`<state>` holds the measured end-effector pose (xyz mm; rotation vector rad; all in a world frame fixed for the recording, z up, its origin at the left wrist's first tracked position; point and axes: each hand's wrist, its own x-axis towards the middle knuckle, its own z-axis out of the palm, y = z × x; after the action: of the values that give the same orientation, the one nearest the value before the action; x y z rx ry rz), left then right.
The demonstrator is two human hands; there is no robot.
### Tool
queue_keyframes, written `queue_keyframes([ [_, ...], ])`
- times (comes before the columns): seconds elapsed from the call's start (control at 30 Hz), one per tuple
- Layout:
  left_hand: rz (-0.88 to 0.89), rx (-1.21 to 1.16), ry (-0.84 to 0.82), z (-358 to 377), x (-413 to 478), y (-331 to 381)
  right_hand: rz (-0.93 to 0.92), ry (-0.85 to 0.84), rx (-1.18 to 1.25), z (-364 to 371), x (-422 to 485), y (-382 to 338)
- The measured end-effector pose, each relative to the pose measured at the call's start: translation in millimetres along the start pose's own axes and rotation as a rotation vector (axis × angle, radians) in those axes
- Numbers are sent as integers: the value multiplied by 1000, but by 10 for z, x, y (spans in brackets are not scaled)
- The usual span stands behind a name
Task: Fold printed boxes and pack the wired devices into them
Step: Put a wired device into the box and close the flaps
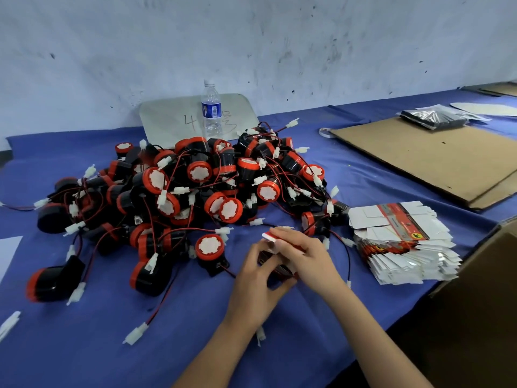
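Left grip [253, 278]: curled round one small box [279, 268]
Right grip [307, 259]: pinching that box, maybe its flap
Pile of devices [179, 191]: one, too many to count

Glossy black-and-red plastic devices [179, 197] on matt blue cloth [84, 345]; printed card boxes [402, 245]; rough brown cardboard [436, 161].

Both hands on a printed box [277, 268] at a blue-covered table [84, 345]

The left hand [257, 278] grips the box's near side and the right hand [307, 259] holds its top, by a red-and-white flap. Behind them is a heap of black-and-red wired devices [181, 191] with white connectors. A stack of flat printed boxes [400, 247] lies just right of the hands. A water bottle [211, 107] stands behind the heap.
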<state>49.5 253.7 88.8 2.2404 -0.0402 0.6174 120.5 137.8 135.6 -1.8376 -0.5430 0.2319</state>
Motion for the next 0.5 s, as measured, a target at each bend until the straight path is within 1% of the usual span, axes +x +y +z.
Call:
queue_keyframes([
  [0.1,-35,-75,0,4,0,-7,-33,106,-170,73,-59,9],
  [0.2,-97,-170,82,8,-8,-5,-89,205,-236,106,-86,17],
  [0.23,-129,-188,119,9,-8,1,-102,208,-245,112,-96,31],
  [0.33,-178,-265,191,37,1,-26,-184,139,-338,140,-129,117],
  [0.43,-264,-329,132,38,0,-52,-236,118,-438,169,-148,203],
  [0.5,-284,-330,106,35,-9,-75,-236,116,-479,188,-150,207],
])
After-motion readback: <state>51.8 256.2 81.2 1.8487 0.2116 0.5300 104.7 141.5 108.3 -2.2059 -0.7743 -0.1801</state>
